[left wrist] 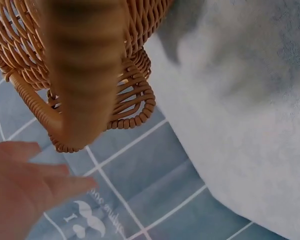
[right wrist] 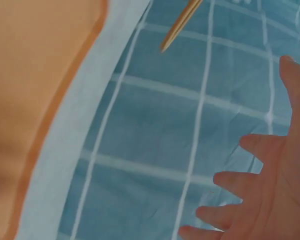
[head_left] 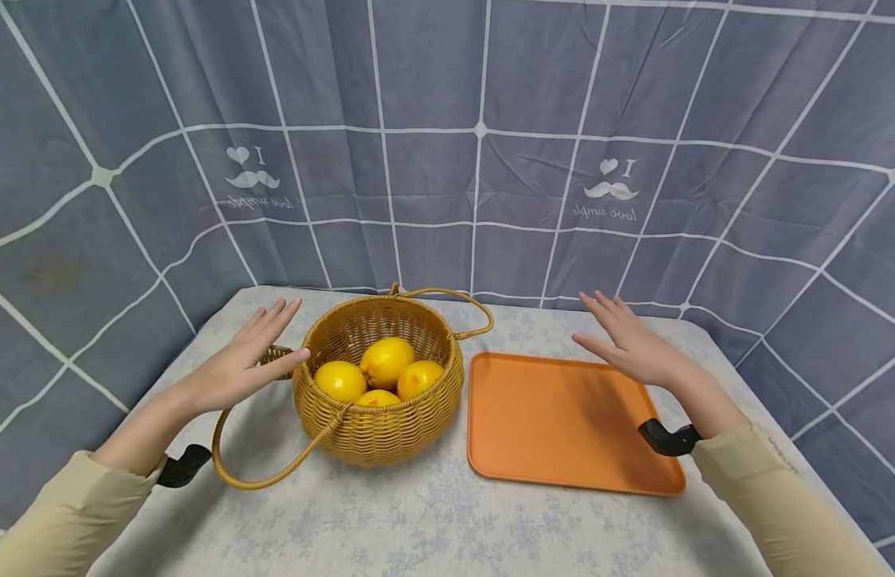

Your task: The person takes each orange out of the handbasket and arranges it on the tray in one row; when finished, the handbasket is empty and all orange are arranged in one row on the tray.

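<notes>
A round wicker basket (head_left: 378,437) stands left of centre on the table, with several yellow lemons (head_left: 387,362) inside. One looped handle (head_left: 263,484) hangs out toward the front left; another handle (head_left: 483,320) sticks out at the back right. My left hand (head_left: 248,361) hovers at the basket's left side, fingers straight and spread, holding nothing; its thumb tip overlaps the rim in the head view. Over the right part of an orange tray (head_left: 541,425) my right hand (head_left: 634,344) is held with straight fingers and nothing in it. The tray's surface is bare.
The table (head_left: 433,521) has a pale, blue-mottled cloth. Behind and on both sides hangs a blue-grey curtain (head_left: 433,176) with white grid lines. A black wrist mount (head_left: 183,466) sits at my left cuff, and another black mount (head_left: 669,438) at the right.
</notes>
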`<state>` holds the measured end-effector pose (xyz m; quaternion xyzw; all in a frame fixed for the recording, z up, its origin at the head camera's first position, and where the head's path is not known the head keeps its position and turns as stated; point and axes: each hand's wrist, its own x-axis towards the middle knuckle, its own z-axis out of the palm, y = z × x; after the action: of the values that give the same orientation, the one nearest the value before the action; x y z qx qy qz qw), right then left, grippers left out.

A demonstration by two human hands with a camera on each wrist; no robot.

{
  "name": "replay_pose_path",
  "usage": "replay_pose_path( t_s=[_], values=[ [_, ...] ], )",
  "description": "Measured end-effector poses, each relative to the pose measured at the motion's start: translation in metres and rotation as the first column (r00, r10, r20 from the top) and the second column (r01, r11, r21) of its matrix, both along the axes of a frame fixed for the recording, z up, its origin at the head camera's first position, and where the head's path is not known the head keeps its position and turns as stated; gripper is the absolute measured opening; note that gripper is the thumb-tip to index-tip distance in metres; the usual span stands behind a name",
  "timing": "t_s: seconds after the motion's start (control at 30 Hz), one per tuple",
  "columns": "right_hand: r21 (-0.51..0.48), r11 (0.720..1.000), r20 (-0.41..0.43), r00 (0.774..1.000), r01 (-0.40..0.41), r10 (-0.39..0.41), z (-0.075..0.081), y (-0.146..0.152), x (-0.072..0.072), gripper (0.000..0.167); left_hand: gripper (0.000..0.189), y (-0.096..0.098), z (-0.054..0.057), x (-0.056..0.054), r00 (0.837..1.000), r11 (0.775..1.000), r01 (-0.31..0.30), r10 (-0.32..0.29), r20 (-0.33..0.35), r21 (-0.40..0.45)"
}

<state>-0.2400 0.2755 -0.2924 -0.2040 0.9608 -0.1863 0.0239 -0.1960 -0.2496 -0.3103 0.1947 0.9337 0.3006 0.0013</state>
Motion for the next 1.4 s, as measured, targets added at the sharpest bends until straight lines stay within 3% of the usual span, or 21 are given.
replay_pose_path(
  t_s=[0.2,0.47,0.6,0.8,1.1,1.27,1.4],
  values=[
    [-0.148,0.979,0.050,0.988,-0.137,0.145,0.014,-0.047,-0.007,0.068,0.075,0.000,-0.003,0.004,1.000,0.995,0.006,-0.007,0.015,0.097],
    [-0.260,0.928,0.094,0.949,-0.267,0.300,0.033,-0.113,-0.023,0.066,0.060,-0.001,-0.011,0.010,1.000,0.986,-0.020,0.022,-0.010,0.163],
    [-0.319,0.898,0.126,0.926,-0.303,0.357,0.038,-0.144,-0.029,0.067,0.049,0.002,-0.017,0.013,0.999,0.980,-0.001,0.008,-0.036,0.200],
    [-0.361,0.873,0.159,0.901,-0.328,0.404,0.042,-0.187,-0.037,0.062,0.038,0.007,-0.027,0.012,0.996,0.968,0.001,0.021,-0.085,0.249],
    [-0.398,0.849,0.222,0.862,-0.347,0.457,0.040,-0.239,-0.050,0.060,0.032,0.015,-0.036,0.012,0.990,0.946,-0.085,0.115,-0.079,0.313],
    [-0.384,0.853,0.257,0.847,-0.352,0.465,0.033,-0.259,-0.057,0.054,0.032,0.018,-0.037,0.011,0.990,0.933,-0.101,0.127,-0.055,0.345],
    [-0.354,0.878,0.324,0.838,-0.323,0.439,0.022,-0.270,-0.065,0.052,0.035,0.020,-0.037,0.010,0.989,0.925,-0.124,0.145,-0.030,0.360]
  ],
)
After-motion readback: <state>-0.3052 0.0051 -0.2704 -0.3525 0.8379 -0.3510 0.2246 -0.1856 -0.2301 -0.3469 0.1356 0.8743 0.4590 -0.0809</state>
